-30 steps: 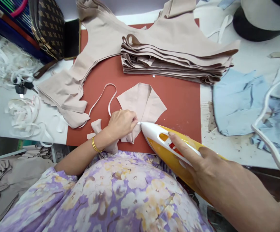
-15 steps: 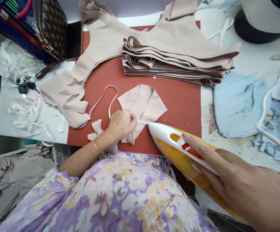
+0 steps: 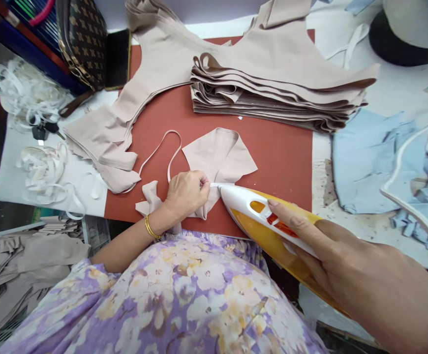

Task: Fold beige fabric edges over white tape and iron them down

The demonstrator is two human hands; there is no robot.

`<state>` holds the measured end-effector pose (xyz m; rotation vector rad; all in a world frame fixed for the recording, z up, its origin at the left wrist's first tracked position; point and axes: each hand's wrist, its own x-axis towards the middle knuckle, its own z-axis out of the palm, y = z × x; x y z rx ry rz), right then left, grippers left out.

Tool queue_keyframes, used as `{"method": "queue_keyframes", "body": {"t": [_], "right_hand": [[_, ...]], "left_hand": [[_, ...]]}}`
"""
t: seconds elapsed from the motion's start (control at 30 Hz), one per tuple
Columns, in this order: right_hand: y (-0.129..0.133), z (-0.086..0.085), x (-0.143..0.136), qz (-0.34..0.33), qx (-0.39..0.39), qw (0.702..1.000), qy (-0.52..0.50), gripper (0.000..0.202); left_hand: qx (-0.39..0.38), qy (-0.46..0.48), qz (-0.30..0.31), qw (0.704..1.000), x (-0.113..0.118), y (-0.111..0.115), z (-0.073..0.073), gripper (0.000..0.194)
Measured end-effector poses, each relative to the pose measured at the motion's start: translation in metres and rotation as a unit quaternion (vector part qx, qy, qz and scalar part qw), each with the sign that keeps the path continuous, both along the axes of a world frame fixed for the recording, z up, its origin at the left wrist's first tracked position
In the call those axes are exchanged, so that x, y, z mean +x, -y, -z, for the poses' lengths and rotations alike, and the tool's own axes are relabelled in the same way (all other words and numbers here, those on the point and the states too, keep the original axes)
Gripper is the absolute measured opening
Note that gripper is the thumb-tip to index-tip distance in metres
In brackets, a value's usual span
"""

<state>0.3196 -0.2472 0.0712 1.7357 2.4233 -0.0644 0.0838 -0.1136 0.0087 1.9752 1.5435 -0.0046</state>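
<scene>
My left hand [image 3: 189, 192] pinches a narrow pale tape [image 3: 214, 185] at the edge of a beige fabric piece [image 3: 217, 152], which lies on a red-brown mat [image 3: 280, 157]. The tape's other part curls over the mat to the left of the hand. My right hand [image 3: 350, 265] is wrapped around the handle of a white and yellow clothes iron [image 3: 258, 216]. The iron's tip rests on the tape, close to the left fingertips. A small beige scrap [image 3: 149, 195] lies beside my left wrist.
Stacked beige fabric pieces [image 3: 273, 93] cover the back of the mat. Light blue fabric [image 3: 372, 162] and a white cord [image 3: 402, 167] lie to the right. White tape bundles [image 3: 42, 172], a patterned bag [image 3: 83, 44] and a phone [image 3: 118, 59] are at the left.
The iron has slid slightly left along the tape, so its tip is nearer my left fingertips. My left hand keeps its pinch, and the whole view has shifted a little.
</scene>
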Motion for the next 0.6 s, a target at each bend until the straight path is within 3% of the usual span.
{"method": "queue_keyframes", "body": {"t": [0.33,0.6], "right_hand": [[-0.007,0.003,-0.003,-0.010,-0.012,1.000,0.018,0.072],[-0.026,-0.001,-0.016,-0.067,0.027,0.997,0.035,0.072]], "left_hand": [[0.011,0.011,0.004,1.000,-0.001,0.005,0.004,0.018],[-0.012,0.048,0.022,0.999,-0.013,-0.003,0.002,0.016]]}}
